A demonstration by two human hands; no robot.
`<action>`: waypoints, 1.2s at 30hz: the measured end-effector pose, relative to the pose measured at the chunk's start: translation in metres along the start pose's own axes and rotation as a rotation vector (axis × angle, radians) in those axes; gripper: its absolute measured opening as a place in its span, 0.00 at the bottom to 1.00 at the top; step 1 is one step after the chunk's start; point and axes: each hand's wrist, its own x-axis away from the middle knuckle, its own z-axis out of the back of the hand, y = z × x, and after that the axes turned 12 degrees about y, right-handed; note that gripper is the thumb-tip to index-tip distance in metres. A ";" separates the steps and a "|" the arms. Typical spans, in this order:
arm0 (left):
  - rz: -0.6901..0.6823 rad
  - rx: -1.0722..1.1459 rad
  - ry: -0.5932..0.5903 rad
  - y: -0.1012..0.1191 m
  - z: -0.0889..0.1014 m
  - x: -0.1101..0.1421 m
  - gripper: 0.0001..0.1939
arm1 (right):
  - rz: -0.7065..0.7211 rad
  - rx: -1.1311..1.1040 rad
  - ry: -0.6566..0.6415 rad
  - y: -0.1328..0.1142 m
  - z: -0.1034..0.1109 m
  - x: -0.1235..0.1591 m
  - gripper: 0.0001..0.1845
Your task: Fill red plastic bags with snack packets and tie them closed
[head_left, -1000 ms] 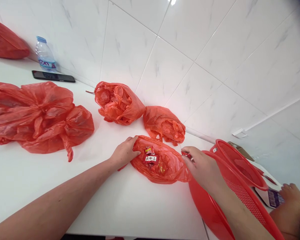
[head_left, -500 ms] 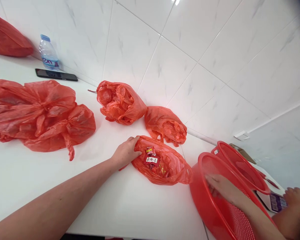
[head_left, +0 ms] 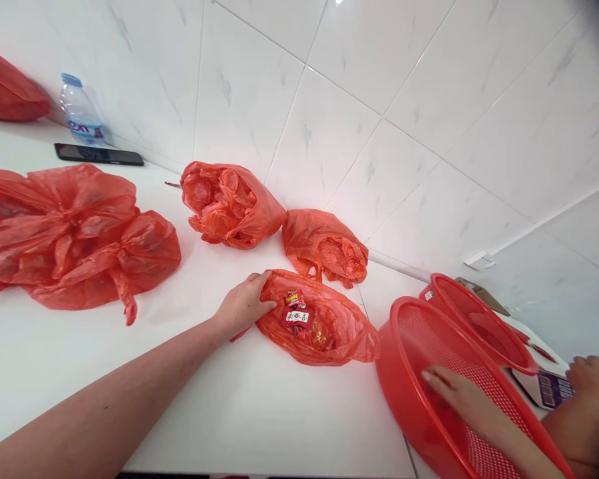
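Note:
My left hand (head_left: pixel 242 306) grips the near edge of an open red plastic bag (head_left: pixel 337 336) lying on the white counter. Several wrapped candies (head_left: pixel 298 314) show inside the bag. My right hand (head_left: pixel 454 392) lies inside a large red mesh basket (head_left: pixel 404 313) at the lower right, fingers stretched flat against its wall with nothing visible in them.
A second red basket (head_left: pixel 479 319) sits behind the first. Another person's hand (head_left: pixel 586 379) rests by a scale (head_left: pixel 544 389) at the far right. Two filled red bags (head_left: pixel 229 203) (head_left: pixel 324 246) stand by the tiled wall, a big knotted red bag (head_left: pixel 74 233) lies left. A phone (head_left: pixel 98 154) and a water bottle (head_left: pixel 80 110) are far left.
My right hand left the bag's right edge, where it pinched a small red piece, and went down into the red basket. My left hand stayed on the bag.

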 end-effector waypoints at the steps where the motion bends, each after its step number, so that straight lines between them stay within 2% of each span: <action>1: 0.001 -0.002 0.000 0.000 0.000 0.000 0.34 | -0.033 -0.053 -0.054 -0.001 0.003 -0.003 0.24; 4: 0.002 -0.002 -0.003 0.001 0.001 0.000 0.34 | -0.027 -0.086 -0.120 -0.013 0.002 0.008 0.29; 8: 0.003 0.003 -0.004 0.000 0.000 0.000 0.34 | 0.069 0.158 -0.162 -0.040 -0.014 0.038 0.33; 12: -0.006 0.003 0.003 0.000 0.000 0.001 0.33 | 0.114 0.299 -0.219 -0.059 -0.025 0.058 0.32; 16: -0.012 0.011 0.009 -0.001 0.000 0.002 0.33 | 0.160 0.311 -0.181 -0.063 -0.029 0.065 0.31; 20: -0.012 0.020 0.008 -0.001 0.000 0.002 0.33 | 0.175 0.336 -0.173 -0.057 -0.022 0.056 0.30; 22: -0.009 0.025 0.008 -0.001 0.000 0.002 0.34 | 0.175 0.403 -0.123 -0.052 -0.014 0.048 0.29; 25: -0.001 0.038 0.010 -0.001 0.001 0.002 0.33 | 0.281 0.509 0.118 -0.051 -0.007 0.043 0.28; 27: 0.003 0.051 0.011 -0.001 0.001 0.002 0.33 | 0.406 0.467 0.278 -0.059 -0.013 0.046 0.26; 30: 0.011 0.072 0.010 0.000 0.002 0.003 0.33 | 0.502 0.305 0.357 -0.083 -0.034 0.056 0.24; 33: 0.009 0.090 0.011 0.002 0.004 0.003 0.33 | 0.418 0.106 0.397 -0.107 -0.059 0.058 0.33; 35: 0.007 0.147 0.026 0.002 0.004 0.004 0.32 | 0.248 -0.003 0.409 -0.116 -0.071 0.053 0.40; 36: 0.011 0.195 0.045 0.002 0.005 0.004 0.31 | 0.151 -0.033 0.373 -0.118 -0.076 0.048 0.40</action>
